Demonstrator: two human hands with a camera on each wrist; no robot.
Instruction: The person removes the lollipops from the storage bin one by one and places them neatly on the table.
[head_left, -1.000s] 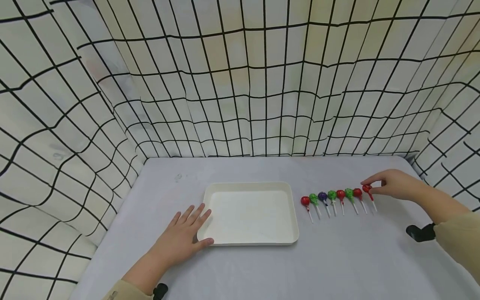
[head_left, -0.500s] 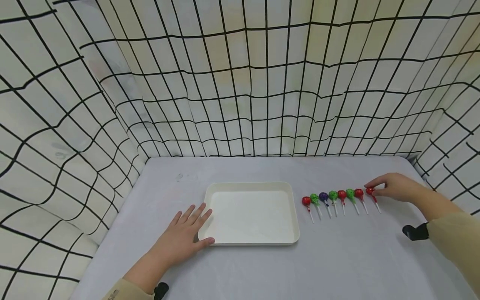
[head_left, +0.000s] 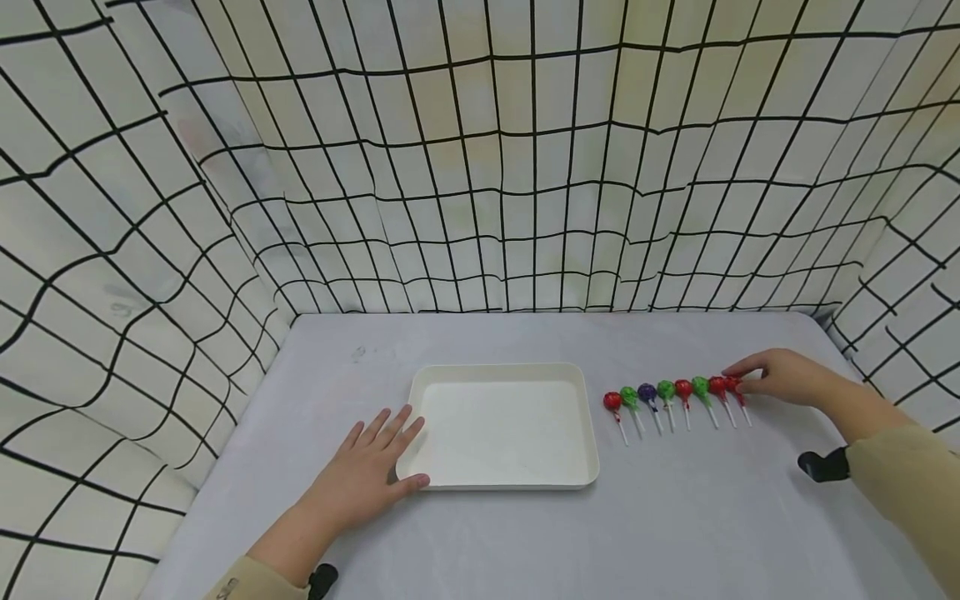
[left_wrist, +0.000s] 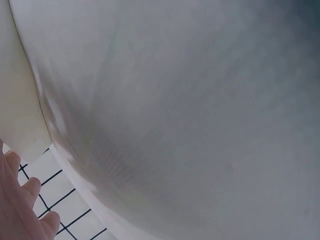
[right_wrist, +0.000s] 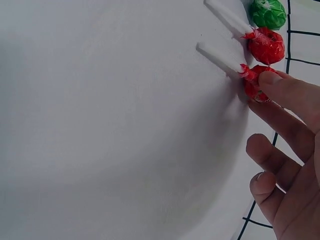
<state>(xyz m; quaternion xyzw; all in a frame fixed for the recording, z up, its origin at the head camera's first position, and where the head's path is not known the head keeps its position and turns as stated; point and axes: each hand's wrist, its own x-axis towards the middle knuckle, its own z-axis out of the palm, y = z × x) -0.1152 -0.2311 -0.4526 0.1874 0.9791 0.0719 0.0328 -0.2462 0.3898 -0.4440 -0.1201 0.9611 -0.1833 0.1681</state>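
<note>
My right hand [head_left: 787,379] pinches the head of a red lollipop [right_wrist: 255,90] between thumb and forefinger, at the right end of a row. Its white stick points toward the front of the table. Right beside it lies another red lollipop [right_wrist: 267,46], then a green lollipop [head_left: 701,387]. Farther left in the row come more red and green ones and a purple lollipop [head_left: 647,392]. My left hand [head_left: 367,471] lies with fingers spread at the left edge of a white rectangular tray [head_left: 498,485], its fingertips and thumb at the rim.
A white cloth covers the table [head_left: 525,542]. White walls with a black grid [head_left: 510,183] stand behind it and at both sides. The lollipop row lies just right of the tray.
The right hand, still holding the end red lollipop, first shifts slightly right, then back left, bringing it up against its red neighbour. The left hand and tray stay put.
</note>
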